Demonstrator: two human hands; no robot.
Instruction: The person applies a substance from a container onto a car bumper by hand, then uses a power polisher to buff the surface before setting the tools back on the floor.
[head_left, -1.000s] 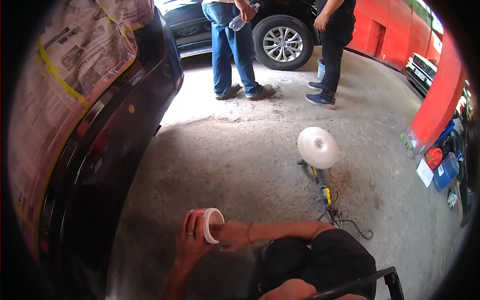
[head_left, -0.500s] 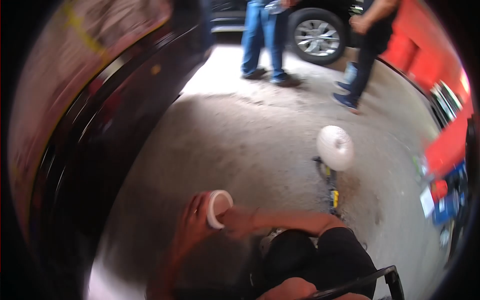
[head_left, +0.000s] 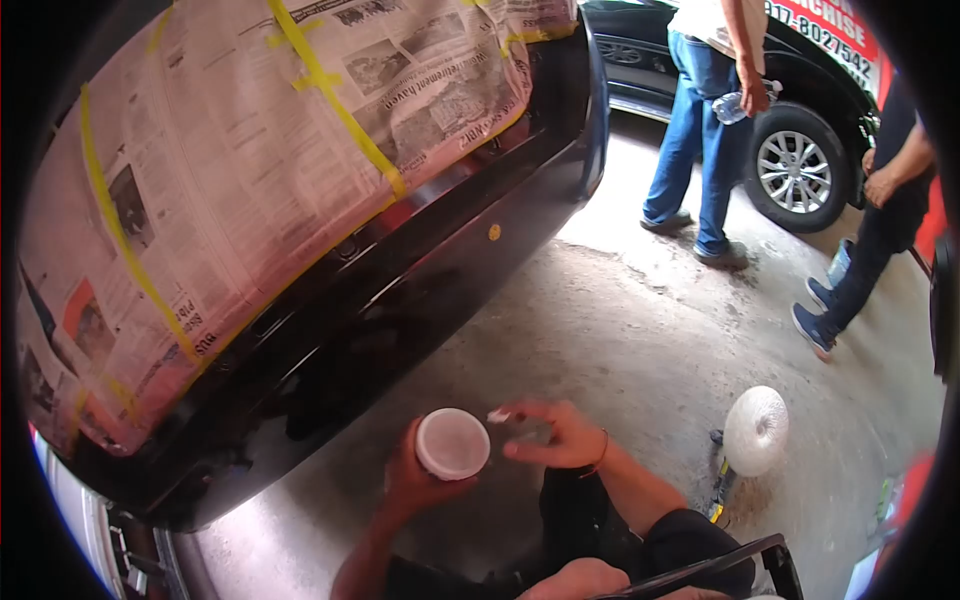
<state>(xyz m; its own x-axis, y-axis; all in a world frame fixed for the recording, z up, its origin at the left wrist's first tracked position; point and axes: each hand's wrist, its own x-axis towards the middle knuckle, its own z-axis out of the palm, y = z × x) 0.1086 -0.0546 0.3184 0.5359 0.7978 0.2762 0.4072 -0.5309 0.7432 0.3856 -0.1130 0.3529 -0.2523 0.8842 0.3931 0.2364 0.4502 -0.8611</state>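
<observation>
My left hand (head_left: 411,474) is wrapped round a white round tub (head_left: 452,445) and holds it above my lap, its pale inside facing up. Just right of the rim is my right hand (head_left: 553,435), its thumb and forefinger apart. A small dab of white paste (head_left: 498,416) clings to the forefinger's tip, and a thin band circles that wrist. Ahead and to the left stands a glossy black car panel (head_left: 430,270), its upper part masked with newspaper (head_left: 230,150) and yellow tape (head_left: 335,97).
A power tool (head_left: 722,485) with a round white pad (head_left: 756,431) stands on the concrete floor (head_left: 600,340) to my right. Beyond it are a person in jeans (head_left: 685,140) holding a plastic bottle (head_left: 735,106), another person in dark trousers (head_left: 870,250), and a parked black car (head_left: 640,55).
My right hand has come away from the tub's mouth to its right, with white paste on a fingertip. The view has swung left towards the masked car.
</observation>
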